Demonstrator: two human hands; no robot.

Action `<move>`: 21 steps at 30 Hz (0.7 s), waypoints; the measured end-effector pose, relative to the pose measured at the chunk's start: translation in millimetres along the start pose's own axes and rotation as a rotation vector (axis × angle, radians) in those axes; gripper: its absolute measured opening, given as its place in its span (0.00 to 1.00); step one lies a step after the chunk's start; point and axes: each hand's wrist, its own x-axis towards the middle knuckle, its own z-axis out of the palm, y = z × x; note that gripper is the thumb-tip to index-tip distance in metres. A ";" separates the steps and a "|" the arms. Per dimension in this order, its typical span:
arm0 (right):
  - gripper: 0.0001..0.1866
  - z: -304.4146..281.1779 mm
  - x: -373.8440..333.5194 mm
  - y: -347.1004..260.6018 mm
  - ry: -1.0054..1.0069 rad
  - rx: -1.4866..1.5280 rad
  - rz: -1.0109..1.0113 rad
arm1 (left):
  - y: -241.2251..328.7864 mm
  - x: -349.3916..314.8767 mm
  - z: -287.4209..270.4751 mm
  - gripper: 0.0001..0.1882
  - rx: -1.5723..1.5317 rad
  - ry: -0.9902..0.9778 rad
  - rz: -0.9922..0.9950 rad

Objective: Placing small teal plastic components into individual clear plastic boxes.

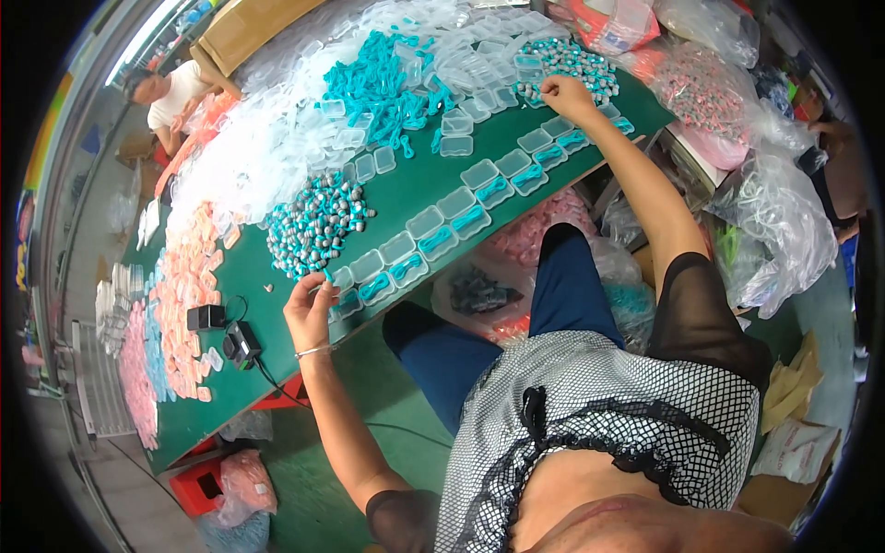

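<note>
A row of open clear plastic boxes (pixel 467 218) runs diagonally along the near edge of the green table, most with a looped teal piece (pixel 434 240) inside. My left hand (pixel 310 309) is over the row's left end, its thumb and forefinger pinched on a small teal plug-like piece (pixel 329 276). To its upper left lies a pile of grey-and-teal plug-like pieces (pixel 318 224). My right hand (pixel 566 98) reaches to a second such pile (pixel 590 72) at the far right, fingers closed together; what they hold is hidden.
A heap of teal looped pieces (pixel 383 88) and many clear boxes (pixel 263 138) cover the back. Orange boxes (pixel 184 300) and two black devices (pixel 241 343) with a cable lie left. Bulging plastic bags (pixel 705 92) stand right. Another person (pixel 177 100) sits at far left.
</note>
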 end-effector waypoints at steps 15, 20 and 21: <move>0.08 39.3 -129.7 -192.1 -0.572 0.675 -0.344 | -7.7 -37.4 -42.8 0.06 0.162 0.200 0.076; 0.05 98.6 -188.5 -276.0 -0.445 0.559 -0.882 | -27.4 -53.9 -73.9 0.06 0.313 0.208 0.189; 0.05 109.6 -197.3 -287.3 -0.427 0.518 -0.891 | -26.1 -53.5 -74.6 0.08 0.340 0.193 0.247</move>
